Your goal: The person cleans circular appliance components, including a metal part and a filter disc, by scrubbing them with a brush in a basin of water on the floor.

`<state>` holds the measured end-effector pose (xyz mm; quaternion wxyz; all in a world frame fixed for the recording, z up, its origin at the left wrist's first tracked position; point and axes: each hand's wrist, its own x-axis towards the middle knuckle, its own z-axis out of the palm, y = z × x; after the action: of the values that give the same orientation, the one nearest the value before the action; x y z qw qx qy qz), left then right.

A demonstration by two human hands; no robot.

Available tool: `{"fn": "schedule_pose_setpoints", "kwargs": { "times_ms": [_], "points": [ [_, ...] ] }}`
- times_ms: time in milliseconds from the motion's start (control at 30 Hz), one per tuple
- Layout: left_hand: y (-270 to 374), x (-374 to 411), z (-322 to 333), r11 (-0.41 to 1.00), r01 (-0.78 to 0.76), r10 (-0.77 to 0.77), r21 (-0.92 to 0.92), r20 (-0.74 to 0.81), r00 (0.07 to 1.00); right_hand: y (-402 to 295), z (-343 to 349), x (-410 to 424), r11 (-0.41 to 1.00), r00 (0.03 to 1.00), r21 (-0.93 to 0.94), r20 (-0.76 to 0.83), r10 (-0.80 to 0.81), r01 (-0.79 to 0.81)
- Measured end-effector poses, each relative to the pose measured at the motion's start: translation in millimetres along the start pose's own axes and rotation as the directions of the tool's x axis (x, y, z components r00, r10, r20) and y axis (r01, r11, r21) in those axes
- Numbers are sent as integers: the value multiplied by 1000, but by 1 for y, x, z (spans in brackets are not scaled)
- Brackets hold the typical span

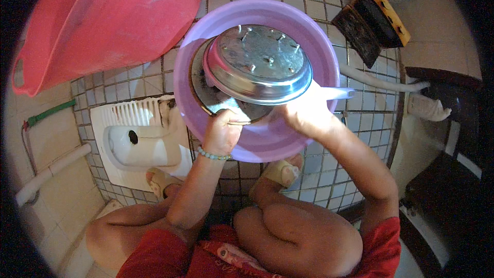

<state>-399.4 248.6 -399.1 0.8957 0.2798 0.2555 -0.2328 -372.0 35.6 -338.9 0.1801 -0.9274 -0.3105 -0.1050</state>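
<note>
A lilac plastic basin [251, 154] stands on the tiled floor before me. My left hand [224, 129] grips the near rim of a round, dark-based metal part [200, 92] over the basin, thumb on top. Above and partly over that part, a shiny round metal piece [257, 85] is tilted, its flat face up with several screws or pegs sticking out. My right hand [310, 114], washed out by bright light, is closed at the near right edge of this shiny piece. A pale, glaring strip [339, 93] sticks out to the right of that hand; what it is, I cannot tell.
A large pink plastic tub [127, 19] leans at the upper left. A white squat toilet [142, 143] is set in the floor at left. Upper right holds a dustpan [361, 27]; a pale hose [374, 81] runs along the right. My slippered feet are close below the basin.
</note>
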Motion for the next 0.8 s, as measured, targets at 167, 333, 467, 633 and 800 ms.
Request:
{"fn": "schedule_pose_setpoints", "kwargs": {
  "times_ms": [167, 333, 467, 633, 800],
  "points": [
    [2, 2, -8, 997, -32, 39, -77, 91, 995, -12, -3, 3, 996, 995, -67, 87, -57, 63],
    [7, 0, -9, 999, 38, -36, -24, 85, 996, 5, -15, -3, 932, 872, -291, 371, 318, -216],
    [13, -1, 0, 998, -32, 45, -62, 222, 974, 17, -25, -19, 868, 864, 48, 136, 485, -495],
    [25, -1, 10, 997, -8, 24, -78, 204, 979, 1, -25, -22, 838, 891, 377, -68, 449, -393],
    [25, -4, 16, 996, -13, 33, -85, 232, 972, -23, -20, -13, 913, 935, 211, 5, 356, -349]
  ]
}}
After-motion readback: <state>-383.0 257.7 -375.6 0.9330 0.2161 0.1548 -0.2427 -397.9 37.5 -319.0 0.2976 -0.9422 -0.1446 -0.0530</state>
